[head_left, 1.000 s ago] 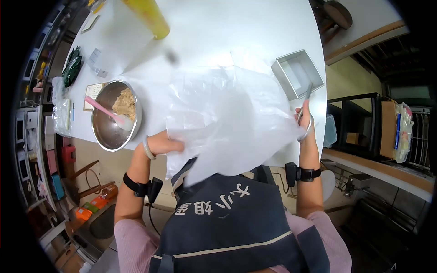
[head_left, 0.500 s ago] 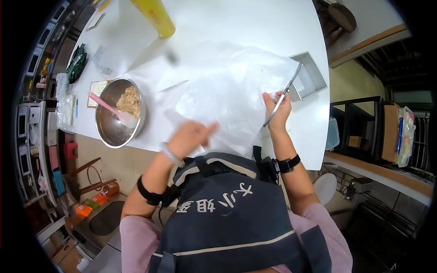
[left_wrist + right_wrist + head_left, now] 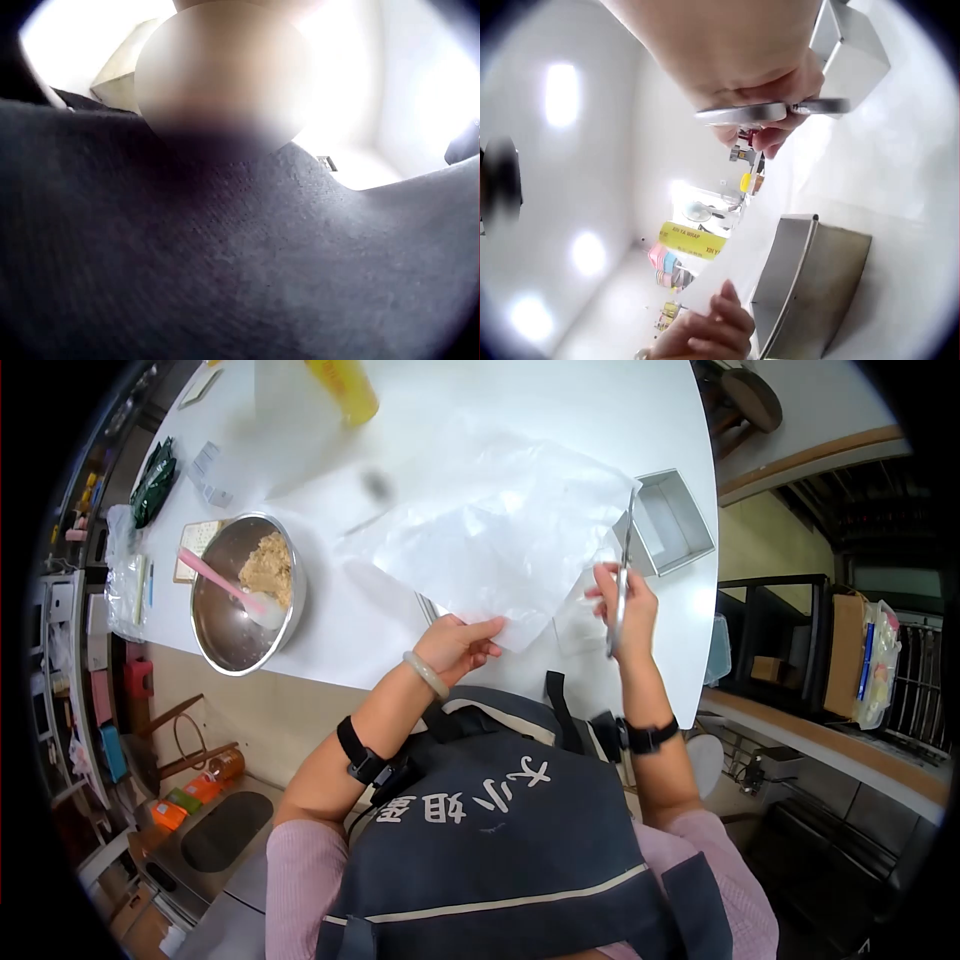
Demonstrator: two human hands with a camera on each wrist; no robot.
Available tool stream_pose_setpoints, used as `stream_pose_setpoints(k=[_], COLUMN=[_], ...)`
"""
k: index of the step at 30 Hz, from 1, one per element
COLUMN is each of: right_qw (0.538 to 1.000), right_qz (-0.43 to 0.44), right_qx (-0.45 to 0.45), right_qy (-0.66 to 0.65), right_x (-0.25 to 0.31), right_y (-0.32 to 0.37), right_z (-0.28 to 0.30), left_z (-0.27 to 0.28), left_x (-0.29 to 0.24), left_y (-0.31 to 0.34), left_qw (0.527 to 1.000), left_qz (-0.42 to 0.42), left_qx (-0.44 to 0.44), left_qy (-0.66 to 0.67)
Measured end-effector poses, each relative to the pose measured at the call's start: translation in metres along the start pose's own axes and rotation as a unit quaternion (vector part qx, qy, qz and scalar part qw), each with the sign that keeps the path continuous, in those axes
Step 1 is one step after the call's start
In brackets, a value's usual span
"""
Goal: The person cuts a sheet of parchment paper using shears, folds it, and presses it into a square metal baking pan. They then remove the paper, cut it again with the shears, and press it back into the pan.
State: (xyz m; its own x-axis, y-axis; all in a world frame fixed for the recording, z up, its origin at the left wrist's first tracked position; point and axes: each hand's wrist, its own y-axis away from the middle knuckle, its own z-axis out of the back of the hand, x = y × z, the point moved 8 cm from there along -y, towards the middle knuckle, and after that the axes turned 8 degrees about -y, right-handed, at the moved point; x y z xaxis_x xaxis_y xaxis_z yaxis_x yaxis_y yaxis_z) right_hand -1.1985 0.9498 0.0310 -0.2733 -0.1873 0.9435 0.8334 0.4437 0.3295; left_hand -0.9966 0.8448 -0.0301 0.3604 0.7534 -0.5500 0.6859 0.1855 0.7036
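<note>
A thin, translucent plastic sheet (image 3: 490, 550) spreads over the table's middle. Its near corner is pinched between the thumb and fingers of my left hand (image 3: 455, 648), which also appears low in the right wrist view. Scissors (image 3: 621, 595) lie along my right hand (image 3: 638, 610), held with the blades pointing away. My right fingertips are right at the sheet's right edge. Just beyond that hand stands a rectangular metal tin (image 3: 678, 525). Another metal tin (image 3: 810, 289) shows in the right wrist view, mostly hidden under the sheet in the head view. Dark apron cloth (image 3: 225, 247) fills the left wrist view.
A steel bowl (image 3: 225, 635) with crumbly dough (image 3: 268, 568) and a pink-handled spatula (image 3: 220, 578) stands at the left. Behind the sheet is a yellow wrap box (image 3: 345, 392). A dark green bag (image 3: 153, 485) lies near the table's left edge.
The sheet, earlier lifted and stretched between both hands, has come down onto the table. My left hand has moved right and taken its near corner. My right hand moved inward with the scissors.
</note>
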Motion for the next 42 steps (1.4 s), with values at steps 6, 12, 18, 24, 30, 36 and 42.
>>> stream_pose_setpoints(k=[6, 12, 18, 24, 30, 36, 42], right_qw=[0.970, 0.921, 0.914, 0.900, 0.905, 0.913, 0.914], right_qz=[-0.045, -0.214, -0.241, -0.298, -0.256, -0.250, -0.249], right_qx=[0.172, 0.272, 0.275, 0.264, 0.297, 0.280, 0.282], right_qy=[0.166, 0.177, 0.178, 0.178, 0.163, 0.158, 0.149], right_x=[-0.023, -0.053, -0.054, -0.052, -0.061, -0.060, -0.059], right_y=[0.078, 0.124, 0.129, 0.143, 0.138, 0.132, 0.133], right_z=[0.042, 0.037, 0.022, 0.036, 0.017, 0.013, 0.012], left_z=[-0.025, -0.044, -0.046, -0.052, -0.059, -0.060, -0.062], left_x=[0.004, 0.011, 0.014, 0.018, 0.025, 0.028, 0.028], left_y=[-0.010, -0.016, -0.015, -0.014, -0.012, -0.012, -0.010], left_qw=[0.999, 0.995, 0.997, 0.998, 0.996, 0.995, 0.995], left_qz=[0.035, 0.037, 0.038, 0.034, 0.059, 0.066, 0.072], left_qx=[0.019, 0.056, 0.040, 0.046, 0.065, 0.076, 0.068], left_qy=[-0.020, -0.072, -0.060, -0.013, -0.030, -0.016, -0.004])
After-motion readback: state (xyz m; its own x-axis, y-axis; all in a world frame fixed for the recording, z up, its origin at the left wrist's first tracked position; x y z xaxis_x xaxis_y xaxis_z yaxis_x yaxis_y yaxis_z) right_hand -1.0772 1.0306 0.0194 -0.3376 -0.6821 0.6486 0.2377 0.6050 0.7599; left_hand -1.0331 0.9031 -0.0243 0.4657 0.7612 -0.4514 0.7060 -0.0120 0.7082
